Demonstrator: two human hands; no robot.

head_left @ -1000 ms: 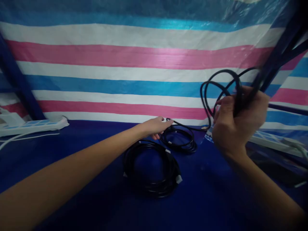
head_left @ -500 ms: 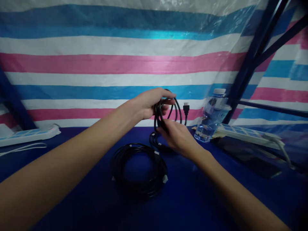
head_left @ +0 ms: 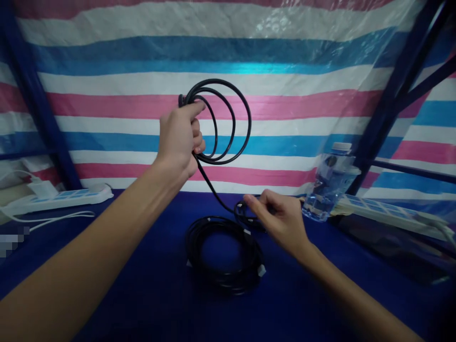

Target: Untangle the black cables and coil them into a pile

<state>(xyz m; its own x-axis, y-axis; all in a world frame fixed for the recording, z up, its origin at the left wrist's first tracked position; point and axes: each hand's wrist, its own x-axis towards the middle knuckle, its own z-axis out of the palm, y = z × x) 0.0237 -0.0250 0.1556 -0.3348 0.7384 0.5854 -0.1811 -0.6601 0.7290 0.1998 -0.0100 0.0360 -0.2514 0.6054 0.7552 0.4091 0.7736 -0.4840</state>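
Note:
My left hand (head_left: 181, 135) is raised before the striped sheet, its fingers closed around a black cable (head_left: 250, 118) wound in several loose loops. A dark end of it pokes out above the knuckles. From under this hand the cable runs down to a smaller black coil (head_left: 238, 219) on the table. My right hand (head_left: 281, 216) is at that smaller coil, thumb pointing left and fingers curled; whatever they grip is hidden. Nearer to me lies a larger coil of black cable (head_left: 192, 254) with white tags.
A clear plastic bottle (head_left: 326, 183) stands at the right, by a white power strip (head_left: 384, 211) and a dark flat object (head_left: 388, 249). Another power strip (head_left: 67, 199) with a white cord lies at left. Behind the blue table (head_left: 142, 294) hang a striped sheet (head_left: 142, 104) and blue metal posts (head_left: 399, 90).
My hands have moved apart. The left rose with the cable loops, which now spread wider, while the right came away from them and down to the smaller coil. The view has shifted slightly.

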